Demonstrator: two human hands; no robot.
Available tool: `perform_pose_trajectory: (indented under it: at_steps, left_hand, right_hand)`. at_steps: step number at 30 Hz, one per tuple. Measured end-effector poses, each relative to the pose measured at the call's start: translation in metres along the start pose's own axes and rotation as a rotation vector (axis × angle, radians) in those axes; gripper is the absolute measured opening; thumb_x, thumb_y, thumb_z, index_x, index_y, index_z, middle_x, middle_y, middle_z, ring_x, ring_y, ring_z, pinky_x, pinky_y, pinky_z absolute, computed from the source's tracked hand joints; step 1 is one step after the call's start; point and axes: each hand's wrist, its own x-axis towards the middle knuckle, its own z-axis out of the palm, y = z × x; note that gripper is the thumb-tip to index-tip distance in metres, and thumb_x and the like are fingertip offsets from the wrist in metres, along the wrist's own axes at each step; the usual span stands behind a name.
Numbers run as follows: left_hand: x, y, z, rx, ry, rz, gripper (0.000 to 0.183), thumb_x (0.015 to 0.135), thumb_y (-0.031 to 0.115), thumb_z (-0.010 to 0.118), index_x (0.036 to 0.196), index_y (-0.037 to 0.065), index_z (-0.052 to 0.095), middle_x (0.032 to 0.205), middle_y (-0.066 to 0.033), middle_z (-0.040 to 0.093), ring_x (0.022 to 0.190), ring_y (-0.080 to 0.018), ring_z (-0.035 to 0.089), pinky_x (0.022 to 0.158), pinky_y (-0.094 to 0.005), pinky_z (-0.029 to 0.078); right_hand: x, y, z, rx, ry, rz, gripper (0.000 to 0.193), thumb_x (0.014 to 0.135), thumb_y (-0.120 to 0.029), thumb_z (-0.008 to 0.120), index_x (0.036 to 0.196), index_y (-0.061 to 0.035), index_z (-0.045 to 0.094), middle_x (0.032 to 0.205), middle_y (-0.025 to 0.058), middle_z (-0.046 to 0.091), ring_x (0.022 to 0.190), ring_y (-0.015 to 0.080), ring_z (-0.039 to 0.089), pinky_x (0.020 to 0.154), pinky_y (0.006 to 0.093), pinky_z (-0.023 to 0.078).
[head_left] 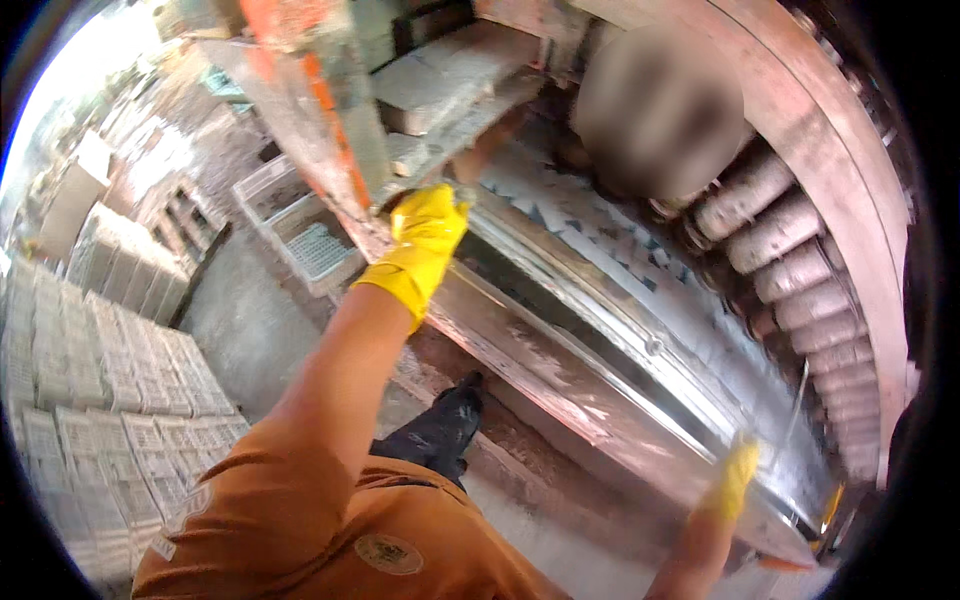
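My left hand, in a yellow rubber glove, is closed in a fist at the left end of a long metal rail. What its fingers grip, if anything, is hidden. My right hand, also gloved in yellow, is farther along at the lower right, by the rail's other end. Motion smears its fingers. Beyond the rail lies a long wet grey bed strewn with dark flakes. A thin light rod stands out near my right hand.
A row of thick rollers lines the far right under a curved beam. White plastic crates are stacked at left; another crate sits on the floor beside an orange-marked post. A wooden pallet lies behind.
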Motion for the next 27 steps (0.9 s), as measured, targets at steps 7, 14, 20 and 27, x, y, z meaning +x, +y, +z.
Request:
perform_pose_trajectory:
  at_steps: [7, 14, 20, 27]
  left_hand:
    - [0.002, 0.009, -0.001, 0.016, -0.100, -0.027, 0.039, 0.084, 0.043, 0.070, 0.101, 0.008, 0.070, 0.102, -0.0186, 0.072, 0.096, -0.0395, 0.068, 0.084, -0.0504, 0.053]
    - [0.002, 0.009, -0.001, 0.018, -0.153, -0.034, 0.045, 0.086, 0.046, 0.069, 0.111, 0.008, 0.070, 0.108, -0.0171, 0.072, 0.104, -0.0376, 0.067, 0.089, -0.0476, 0.053]
    - [0.001, 0.001, 0.001, -0.018, -0.144, -0.028, 0.043, 0.086, 0.046, 0.069, 0.108, 0.008, 0.071, 0.105, -0.0185, 0.072, 0.099, -0.0390, 0.068, 0.086, -0.0479, 0.053]
    - [0.001, 0.007, -0.005, -0.019, -0.171, -0.033, 0.043, 0.087, 0.045, 0.068, 0.108, 0.007, 0.071, 0.104, -0.0198, 0.072, 0.099, -0.0401, 0.068, 0.085, -0.0482, 0.053]
  right_hand:
    - [-0.015, -0.057, -0.009, 0.062, -0.069, 0.145, 0.040, 0.095, -0.039, 0.064, 0.101, 0.0003, 0.067, 0.076, 0.0143, 0.068, 0.054, 0.0266, 0.064, 0.047, 0.0410, 0.054]
    - [-0.020, -0.062, -0.016, 0.063, -0.097, 0.163, 0.044, 0.095, -0.040, 0.063, 0.106, 0.0024, 0.067, 0.084, 0.0167, 0.069, 0.061, 0.0290, 0.067, 0.050, 0.0405, 0.056]
    - [-0.024, -0.081, -0.017, 0.076, -0.133, 0.238, 0.043, 0.095, -0.040, 0.062, 0.105, 0.0015, 0.069, 0.085, 0.0182, 0.070, 0.064, 0.0303, 0.069, 0.051, 0.0408, 0.057]
    - [-0.016, -0.056, -0.007, 0.053, -0.096, 0.229, 0.044, 0.092, -0.044, 0.065, 0.098, -0.0005, 0.070, 0.082, 0.0159, 0.071, 0.069, 0.0290, 0.068, 0.067, 0.0428, 0.054]
